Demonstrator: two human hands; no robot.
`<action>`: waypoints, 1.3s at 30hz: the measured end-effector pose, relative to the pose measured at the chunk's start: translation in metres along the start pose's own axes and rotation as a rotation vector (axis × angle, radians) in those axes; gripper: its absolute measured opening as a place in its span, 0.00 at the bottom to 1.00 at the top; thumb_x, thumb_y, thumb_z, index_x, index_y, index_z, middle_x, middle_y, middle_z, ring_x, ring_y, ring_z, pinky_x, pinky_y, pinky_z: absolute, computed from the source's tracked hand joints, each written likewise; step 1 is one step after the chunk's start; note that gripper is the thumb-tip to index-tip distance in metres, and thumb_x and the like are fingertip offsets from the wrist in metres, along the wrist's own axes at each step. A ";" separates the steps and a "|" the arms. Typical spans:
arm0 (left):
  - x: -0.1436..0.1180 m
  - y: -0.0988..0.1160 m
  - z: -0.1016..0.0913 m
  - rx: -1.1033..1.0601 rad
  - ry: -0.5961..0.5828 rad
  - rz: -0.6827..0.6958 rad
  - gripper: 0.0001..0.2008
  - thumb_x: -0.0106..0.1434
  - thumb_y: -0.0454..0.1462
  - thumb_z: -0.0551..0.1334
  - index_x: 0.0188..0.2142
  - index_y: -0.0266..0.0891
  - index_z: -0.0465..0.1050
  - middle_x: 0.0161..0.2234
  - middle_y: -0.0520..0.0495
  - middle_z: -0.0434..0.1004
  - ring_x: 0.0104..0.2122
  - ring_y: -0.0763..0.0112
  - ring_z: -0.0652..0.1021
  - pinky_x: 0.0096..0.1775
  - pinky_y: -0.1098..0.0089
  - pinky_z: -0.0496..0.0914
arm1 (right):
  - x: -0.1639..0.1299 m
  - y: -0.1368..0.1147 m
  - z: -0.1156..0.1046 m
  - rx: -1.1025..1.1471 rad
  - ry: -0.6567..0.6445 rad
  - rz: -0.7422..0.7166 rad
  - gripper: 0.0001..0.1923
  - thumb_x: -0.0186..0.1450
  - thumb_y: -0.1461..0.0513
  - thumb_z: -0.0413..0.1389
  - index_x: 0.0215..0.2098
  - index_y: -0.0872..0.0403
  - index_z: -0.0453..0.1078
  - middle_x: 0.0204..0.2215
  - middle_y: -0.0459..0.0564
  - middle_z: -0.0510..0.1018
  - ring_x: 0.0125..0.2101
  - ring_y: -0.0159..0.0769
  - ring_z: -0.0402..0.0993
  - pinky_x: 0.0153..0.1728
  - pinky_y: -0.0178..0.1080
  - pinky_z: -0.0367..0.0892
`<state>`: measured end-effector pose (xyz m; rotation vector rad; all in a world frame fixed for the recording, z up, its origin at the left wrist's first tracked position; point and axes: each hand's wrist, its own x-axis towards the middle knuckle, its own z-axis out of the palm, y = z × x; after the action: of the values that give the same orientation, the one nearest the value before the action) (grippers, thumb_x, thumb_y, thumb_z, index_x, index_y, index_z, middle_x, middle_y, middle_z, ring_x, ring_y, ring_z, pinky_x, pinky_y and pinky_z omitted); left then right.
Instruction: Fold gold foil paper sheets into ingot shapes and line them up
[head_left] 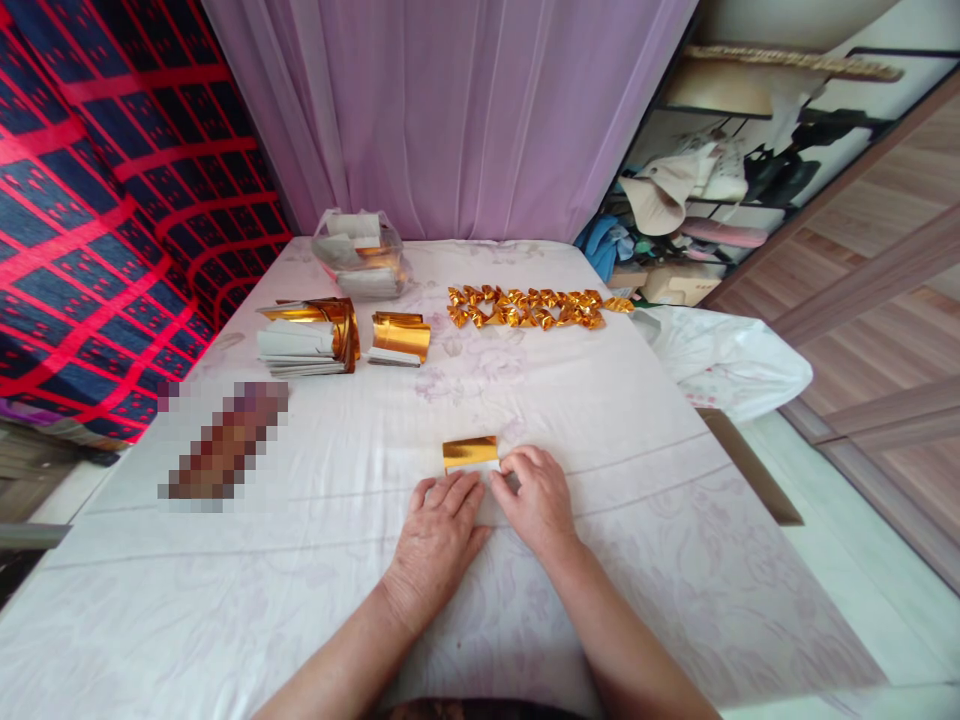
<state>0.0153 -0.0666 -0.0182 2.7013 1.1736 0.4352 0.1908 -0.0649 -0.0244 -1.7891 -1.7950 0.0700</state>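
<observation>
Left hand (439, 530) and right hand (536, 495) pressing flat on gold foil paper (470, 453), fingers not pinching, no readable writing, white tablecloth (300, 560)

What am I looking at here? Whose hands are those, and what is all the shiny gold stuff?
There is no machine here. A person wears a camera on the head, so you look down at their own two hands. The left hand and right hand press flat on a small gold paper sheet lying on a white cloth-covered table. Farther back are stacks of gold sheets, a smaller gold pile, a clear bag of paper, and a row of folded gold pieces.
</observation>
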 end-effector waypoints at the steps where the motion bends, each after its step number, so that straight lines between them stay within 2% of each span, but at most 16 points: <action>1: 0.000 0.000 -0.001 0.001 -0.003 0.000 0.20 0.68 0.42 0.58 0.57 0.39 0.67 0.56 0.42 0.72 0.56 0.56 0.71 0.55 0.53 0.62 | 0.000 0.000 0.000 0.001 -0.001 0.005 0.04 0.62 0.63 0.56 0.28 0.51 0.67 0.31 0.49 0.74 0.36 0.39 0.69 0.40 0.41 0.62; 3: 0.000 0.000 -0.002 0.001 -0.006 0.001 0.20 0.68 0.42 0.58 0.57 0.39 0.66 0.56 0.42 0.72 0.56 0.57 0.71 0.55 0.53 0.62 | -0.001 -0.001 0.001 -0.004 -0.002 0.016 0.01 0.62 0.64 0.56 0.32 0.51 0.67 0.32 0.50 0.74 0.37 0.41 0.69 0.41 0.42 0.62; 8: 0.001 -0.001 -0.004 0.000 -0.004 0.006 0.19 0.68 0.43 0.58 0.56 0.39 0.68 0.56 0.41 0.72 0.56 0.55 0.71 0.55 0.52 0.61 | -0.002 0.000 0.001 -0.002 0.020 0.022 0.09 0.62 0.64 0.55 0.41 0.54 0.68 0.37 0.52 0.75 0.39 0.42 0.70 0.42 0.43 0.62; 11: 0.001 -0.001 -0.004 0.011 -0.005 0.007 0.19 0.67 0.43 0.59 0.56 0.39 0.68 0.56 0.41 0.73 0.55 0.55 0.71 0.55 0.51 0.62 | -0.002 0.002 -0.001 0.019 -0.015 -0.021 0.03 0.63 0.63 0.55 0.35 0.52 0.70 0.35 0.50 0.74 0.38 0.40 0.69 0.42 0.41 0.62; 14: 0.001 0.000 -0.004 0.026 -0.014 -0.002 0.19 0.68 0.43 0.58 0.56 0.40 0.68 0.56 0.42 0.72 0.56 0.57 0.71 0.56 0.52 0.62 | -0.002 0.002 -0.002 0.019 -0.031 -0.041 0.03 0.64 0.63 0.55 0.32 0.51 0.70 0.35 0.49 0.74 0.38 0.39 0.69 0.42 0.41 0.62; 20: 0.000 -0.003 -0.008 0.046 -0.043 0.014 0.20 0.69 0.44 0.55 0.59 0.42 0.65 0.58 0.45 0.71 0.57 0.58 0.70 0.57 0.50 0.59 | -0.005 0.003 -0.002 -0.003 -0.039 -0.039 0.04 0.62 0.60 0.58 0.35 0.51 0.70 0.38 0.51 0.73 0.40 0.41 0.69 0.43 0.42 0.63; 26: -0.001 -0.014 -0.010 0.019 -0.080 0.071 0.19 0.70 0.45 0.54 0.58 0.45 0.67 0.59 0.47 0.70 0.58 0.58 0.70 0.58 0.49 0.57 | -0.003 0.009 -0.006 0.077 -0.093 -0.078 0.03 0.63 0.63 0.57 0.36 0.51 0.71 0.38 0.50 0.74 0.40 0.40 0.70 0.44 0.42 0.64; 33: -0.011 -0.030 -0.011 -0.003 -0.058 0.055 0.17 0.70 0.44 0.54 0.56 0.48 0.69 0.58 0.50 0.72 0.59 0.57 0.69 0.61 0.48 0.51 | -0.003 0.010 -0.005 0.092 -0.100 -0.058 0.03 0.61 0.63 0.58 0.35 0.51 0.72 0.38 0.51 0.75 0.40 0.41 0.71 0.43 0.43 0.64; 39: -0.019 -0.042 -0.020 0.004 -0.027 0.019 0.15 0.69 0.42 0.56 0.53 0.50 0.72 0.55 0.52 0.75 0.59 0.55 0.68 0.60 0.46 0.50 | -0.002 0.011 -0.005 0.106 -0.092 -0.060 0.04 0.60 0.64 0.59 0.34 0.51 0.72 0.37 0.50 0.75 0.39 0.40 0.71 0.43 0.42 0.64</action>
<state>-0.0325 -0.0517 -0.0141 2.7152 1.1438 0.3979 0.2026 -0.0674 -0.0257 -1.6809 -1.8715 0.2227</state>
